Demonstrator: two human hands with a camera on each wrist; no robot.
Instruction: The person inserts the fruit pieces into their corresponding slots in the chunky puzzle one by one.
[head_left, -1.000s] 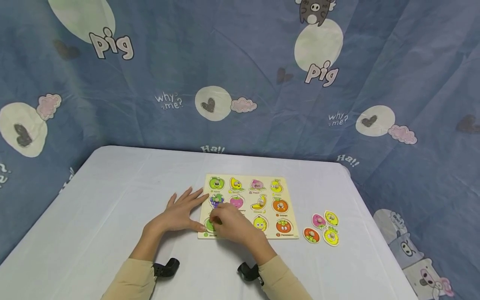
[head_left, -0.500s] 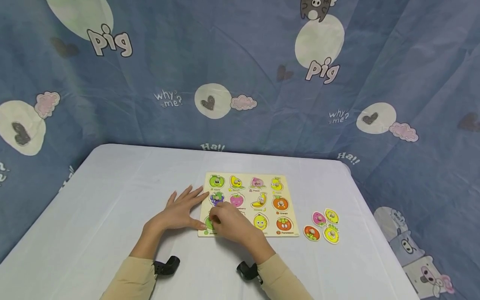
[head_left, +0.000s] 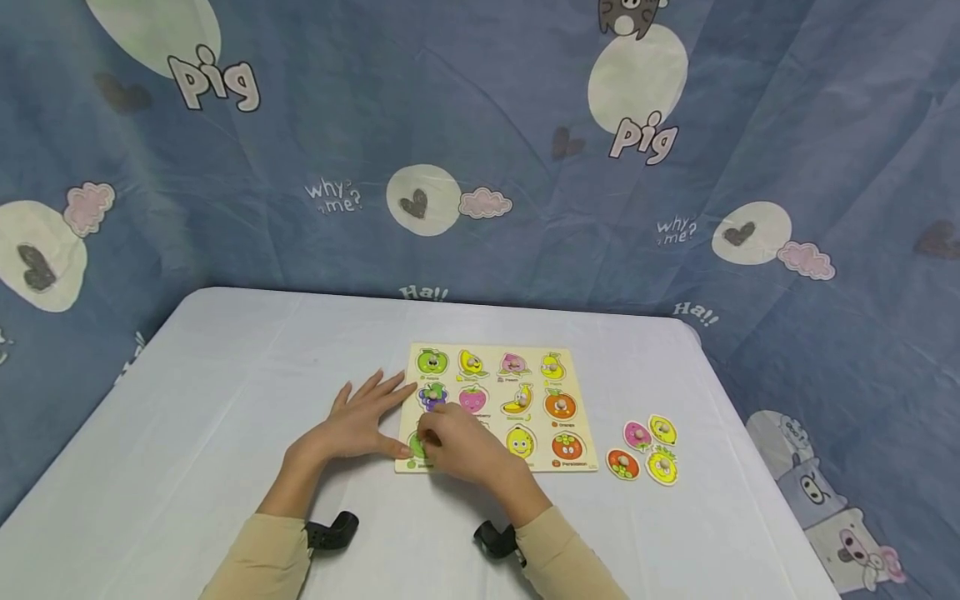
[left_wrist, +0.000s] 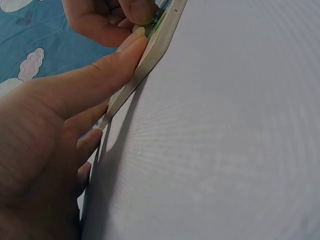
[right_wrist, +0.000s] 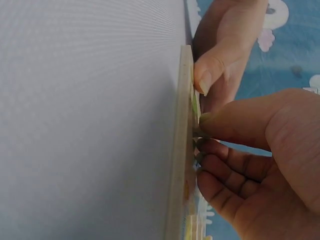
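Observation:
A wooden fruit puzzle board [head_left: 495,467] lies flat on the white table. My left hand [head_left: 358,427] has its fingers spread along the board's left edge. Its thumb [left_wrist: 120,60] presses the near left corner, as the left wrist view shows. Over that corner, my right hand [head_left: 468,446] pinches the knob of a round green fruit puzzle piece [head_left: 417,447] between thumb and index finger. The piece sits in or close over the lower left slot, partly hidden by the fingers. Grapes [head_left: 432,395] and a strawberry picture [head_left: 473,399] show just beyond this hand.
Right of the board lie several loose knobbed pieces: a pink one [head_left: 637,436], a lemon [head_left: 663,430], a red one [head_left: 622,464] and a pineapple [head_left: 662,466]. A blue printed cloth [head_left: 525,233] hangs behind the table [head_left: 300,333].
The whole head view shifts slightly upward. Both hands keep their places on the board, and the right fingers stay on the green piece.

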